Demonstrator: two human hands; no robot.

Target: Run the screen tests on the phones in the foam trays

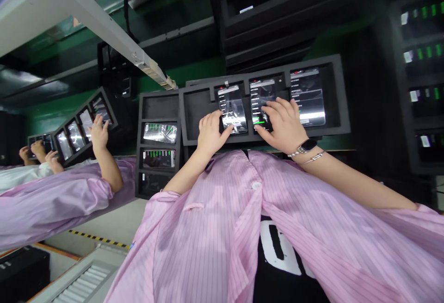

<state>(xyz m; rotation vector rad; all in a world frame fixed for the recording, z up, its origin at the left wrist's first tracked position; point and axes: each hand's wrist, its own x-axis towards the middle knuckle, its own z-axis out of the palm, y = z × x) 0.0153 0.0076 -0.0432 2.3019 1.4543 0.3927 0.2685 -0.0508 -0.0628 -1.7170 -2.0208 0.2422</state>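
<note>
In the head view we find a first smartphone (233, 108), a second smartphone (260, 99) and a third smartphone (308, 97) side by side in a black foam tray (196, 118) at centre frame. The left hand (211, 132) curls at the first phone's lower edge; its grip is part closed, and we cannot tell whether it has hold. The right hand (281, 125) lies spread on the second phone, its grip wide open, holding nothing. We judge these phones light, stiff, slippery and fragile, best taken by the side edges. A co-worker's hand (99, 132) rests on a similar tray at left of frame.
</note>
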